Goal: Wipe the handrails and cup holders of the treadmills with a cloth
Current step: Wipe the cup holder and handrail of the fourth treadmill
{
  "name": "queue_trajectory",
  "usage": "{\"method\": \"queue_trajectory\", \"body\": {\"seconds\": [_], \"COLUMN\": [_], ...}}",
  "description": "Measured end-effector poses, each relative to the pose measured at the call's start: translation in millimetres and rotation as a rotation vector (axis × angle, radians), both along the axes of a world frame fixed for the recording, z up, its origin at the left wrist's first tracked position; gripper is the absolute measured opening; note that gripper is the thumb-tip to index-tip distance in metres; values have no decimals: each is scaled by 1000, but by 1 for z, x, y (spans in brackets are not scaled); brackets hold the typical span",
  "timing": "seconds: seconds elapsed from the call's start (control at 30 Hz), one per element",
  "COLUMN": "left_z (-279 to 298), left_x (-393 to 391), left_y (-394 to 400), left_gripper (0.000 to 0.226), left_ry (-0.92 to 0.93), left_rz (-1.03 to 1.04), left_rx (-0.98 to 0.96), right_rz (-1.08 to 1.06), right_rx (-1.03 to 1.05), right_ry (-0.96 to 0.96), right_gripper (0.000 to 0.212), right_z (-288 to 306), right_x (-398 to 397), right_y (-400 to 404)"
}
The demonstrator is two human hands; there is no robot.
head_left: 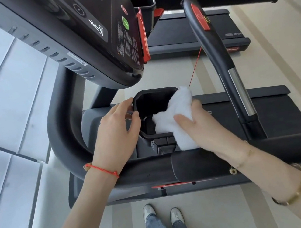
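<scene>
Looking down from head height at a dark grey treadmill, with the black moulded plastic cup holder (157,110) at frame centre. The left hand (115,131), wearing a red cord bracelet (103,168) at the wrist, curls its fingers and thumb over the holder's rim at its 9 o'clock side, a grip grasping the rim. The right hand (197,124) holds a bunched white terry cloth (176,117) at the holder's 3 o'clock side; the grip is clenched round the cloth, whose lower fold reaches into the holder's cavity while an upper corner lies over the rim at 2 o'clock. A padded black foam handrail (193,163) runs across at 6 o'clock of the holder, under both forearms. The black control console (91,30) with a green button lies toward 11 o'clock. A curved black handlebar with a red stop tab and a metal sensor strip (217,56) rises toward 1 o'clock. A thin red safety cord (195,66) runs down to the cloth's upper corner. A second black cup holder (142,2) sits at 12 o'clock. Two pale shoes (162,214) stand on the beige floor at 6 o'clock.
</scene>
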State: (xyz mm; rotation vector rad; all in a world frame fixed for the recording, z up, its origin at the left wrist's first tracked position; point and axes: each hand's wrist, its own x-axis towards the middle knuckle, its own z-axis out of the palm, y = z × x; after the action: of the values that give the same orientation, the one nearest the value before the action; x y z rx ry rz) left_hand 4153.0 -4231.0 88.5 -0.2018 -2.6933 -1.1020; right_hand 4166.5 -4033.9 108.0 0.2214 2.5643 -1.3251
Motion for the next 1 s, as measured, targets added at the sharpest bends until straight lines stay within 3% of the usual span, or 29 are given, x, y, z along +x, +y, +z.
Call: {"method": "queue_trajectory", "body": {"seconds": [0.13,0.37,0.57,0.73,0.87,0.93,1.0], "left_z": [0,-1,-1,-1,-2,-3,-3], "left_x": [-1,-1,-1,-1,-1,-1,-2], "left_y": [0,0,0,0,1,1,0], "left_gripper": [35,36,36,37,37,36,35], "left_ry": [-3,0,4,8,16,18,27], "left_rz": [10,14,15,13,26,27,24], "left_rx": [1,-17,-40,-44,-41,-48,-57], "right_rz": [-5,173,279,418,636,720,744], "right_rx": [-95,207,-28,-100,66,217,332], "right_ry": [-52,130,263,323,225,285,367], "right_gripper": [52,41,36,29,36,42,32], "right_z": [2,6,9,34,40,32,25], "right_x": [12,-48,-26,0,11,10,6], "right_y": [3,5,34,51,37,19,-3]}}
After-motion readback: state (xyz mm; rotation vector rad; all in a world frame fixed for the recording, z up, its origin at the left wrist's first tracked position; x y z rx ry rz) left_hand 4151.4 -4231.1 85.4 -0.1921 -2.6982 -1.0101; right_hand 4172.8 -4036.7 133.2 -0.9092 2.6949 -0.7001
